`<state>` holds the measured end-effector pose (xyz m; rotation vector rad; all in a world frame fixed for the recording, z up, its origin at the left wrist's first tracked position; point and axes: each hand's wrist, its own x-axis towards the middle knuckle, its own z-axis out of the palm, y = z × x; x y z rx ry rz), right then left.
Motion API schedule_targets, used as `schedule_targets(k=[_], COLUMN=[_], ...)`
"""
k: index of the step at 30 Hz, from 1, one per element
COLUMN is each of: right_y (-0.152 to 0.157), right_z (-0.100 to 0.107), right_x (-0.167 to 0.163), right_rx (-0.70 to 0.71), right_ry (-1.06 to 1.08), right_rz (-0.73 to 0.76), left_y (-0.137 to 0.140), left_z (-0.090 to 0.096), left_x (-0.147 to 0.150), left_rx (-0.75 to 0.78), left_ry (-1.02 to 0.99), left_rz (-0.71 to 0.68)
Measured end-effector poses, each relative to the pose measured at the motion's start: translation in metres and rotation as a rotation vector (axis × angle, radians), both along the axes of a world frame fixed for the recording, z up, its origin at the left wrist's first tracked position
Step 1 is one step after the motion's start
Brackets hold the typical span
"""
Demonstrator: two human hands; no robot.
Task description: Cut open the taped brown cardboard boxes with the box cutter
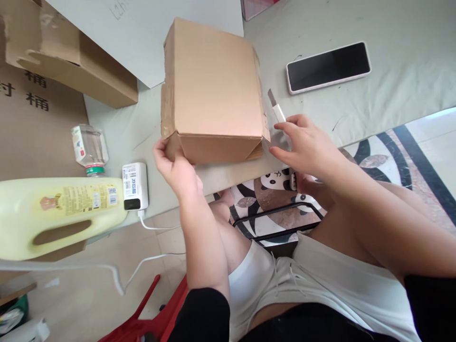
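Note:
A brown cardboard box [217, 80] stands on the cloth-covered table, its plain top and front side facing me. My left hand [180, 171] grips its lower left corner, with the fingers partly hidden behind the edge. Just off the box's right side is a utility knife [279, 113] with a white handle, its blade slid out and pointing away from me. The fingers of my right hand [302, 142] are closed loosely around the handle, and the handle's lower end is mostly covered by them. Clear tape and torn edges show along the box's left side.
A phone [329, 67] lies on the table [402, 52] at the right. To the left are a clear bottle [93, 147], a white power bank [135, 185] with a cable and a yellow jug [71, 204]. Larger cardboard [103, 71] and a white box [149, 33] stand behind.

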<state>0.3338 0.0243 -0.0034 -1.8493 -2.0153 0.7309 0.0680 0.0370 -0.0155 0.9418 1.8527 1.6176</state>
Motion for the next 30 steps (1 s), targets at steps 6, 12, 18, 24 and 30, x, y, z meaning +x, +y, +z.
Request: schedule_targets(k=[6, 12, 18, 24, 30], right_y=[-0.002, -0.002, 0.001, 0.001, -0.004], right_z=[-0.003, 0.001, 0.007, 0.012, 0.011], right_x=[-0.001, -0.001, -0.005, -0.008, -0.007], right_rx=[0.128, 0.07, 0.174, 0.185, 0.185], right_ry=[0.033, 0.118, 0.182, 0.586, 0.532], right_rz=[0.056, 0.127, 0.151, 0.202, 0.043], left_y=[-0.003, -0.001, -0.003, -0.008, -0.01], left_z=[-0.003, 0.005, 0.008, 0.013, 0.016], left_x=[-0.007, 0.006, 0.02, 0.026, 0.027], left_rx=[-0.112, 0.019, 0.058, 0.052, 0.134], left_ry=[0.339, 0.17, -0.046, -0.168, -0.151], left_rz=[-0.023, -0.086, -0.248, -0.372, -0.362])
